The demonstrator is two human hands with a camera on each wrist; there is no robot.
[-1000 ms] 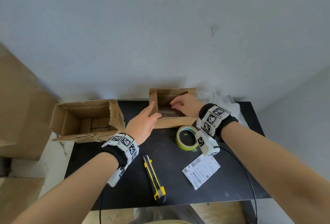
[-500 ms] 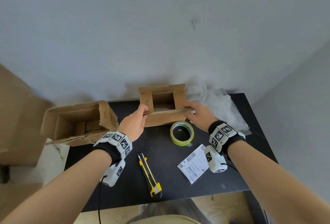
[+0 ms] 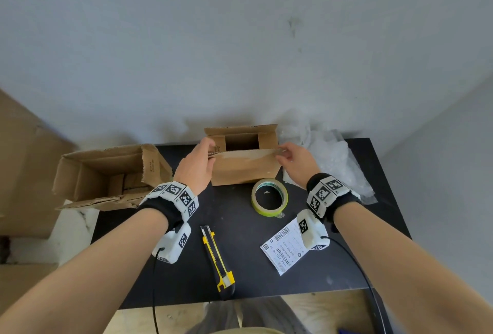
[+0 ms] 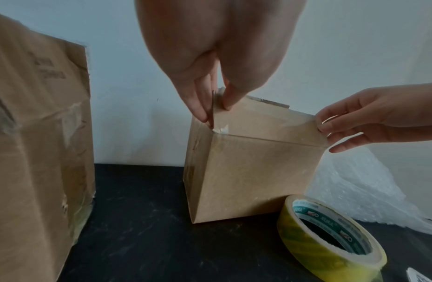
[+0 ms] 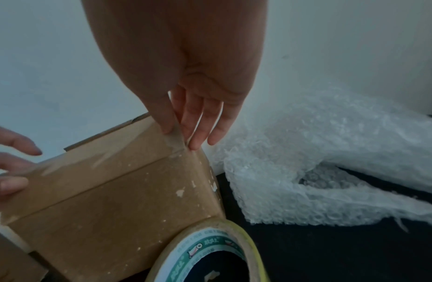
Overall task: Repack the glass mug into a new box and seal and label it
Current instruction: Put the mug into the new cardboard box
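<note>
A small brown cardboard box (image 3: 245, 171) stands open at the back middle of the black table (image 3: 240, 227). My left hand (image 3: 209, 148) pinches the left end of its near flap between thumb and fingers, seen close in the left wrist view (image 4: 217, 112). The right hand (image 3: 281, 153) pinches the right end of the same flap (image 5: 180, 137). The flap stands raised, roughly upright. The inside of the box is dark, and no glass mug shows in any view.
A yellow tape roll (image 3: 269, 197) lies just in front of the box. A printed label (image 3: 284, 249) and a yellow utility knife (image 3: 217, 259) lie nearer me. A larger, worn open box (image 3: 106, 173) stands at the left. Bubble wrap (image 3: 328, 163) is heaped at the right.
The right hand has come out from over the box opening to the right end of the near flap. The left hand has shifted to the flap's left end. Both now pinch it.
</note>
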